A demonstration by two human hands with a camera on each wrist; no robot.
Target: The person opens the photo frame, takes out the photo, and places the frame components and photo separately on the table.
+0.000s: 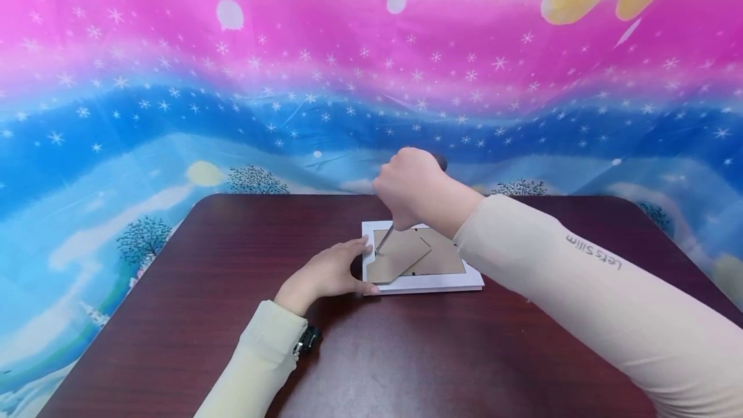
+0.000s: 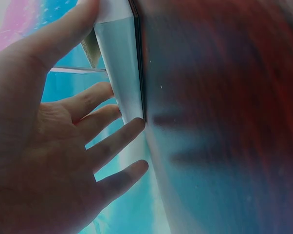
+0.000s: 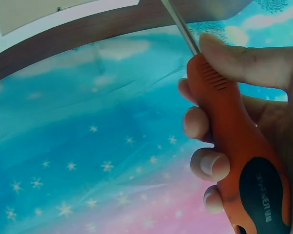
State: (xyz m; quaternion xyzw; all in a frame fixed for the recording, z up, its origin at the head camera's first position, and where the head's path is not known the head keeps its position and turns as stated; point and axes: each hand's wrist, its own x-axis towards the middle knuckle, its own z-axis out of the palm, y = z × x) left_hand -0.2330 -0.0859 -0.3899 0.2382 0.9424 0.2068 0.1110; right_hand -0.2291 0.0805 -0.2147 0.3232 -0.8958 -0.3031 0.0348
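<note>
A white picture frame (image 1: 429, 286) lies back side up on the table, with a brown backing board (image 1: 449, 257) and a flat brown stand flap (image 1: 397, 262) on it. My left hand (image 1: 327, 271) is at the frame's left end: the thumb touches the near left corner, and the straight, spread fingers touch the left side. Above the frame, my right hand (image 1: 415, 186) grips a screwdriver (image 3: 219, 107) by its orange and black handle. Its metal shaft (image 1: 385, 239) slants down to the left part of the board; what the tip touches is too small to tell.
The dark red-brown table (image 1: 174, 315) has rounded far corners. Behind it hangs a pink and blue cloth (image 1: 325, 69) printed with snowflakes and trees. A black watch (image 1: 307, 340) is on the left wrist.
</note>
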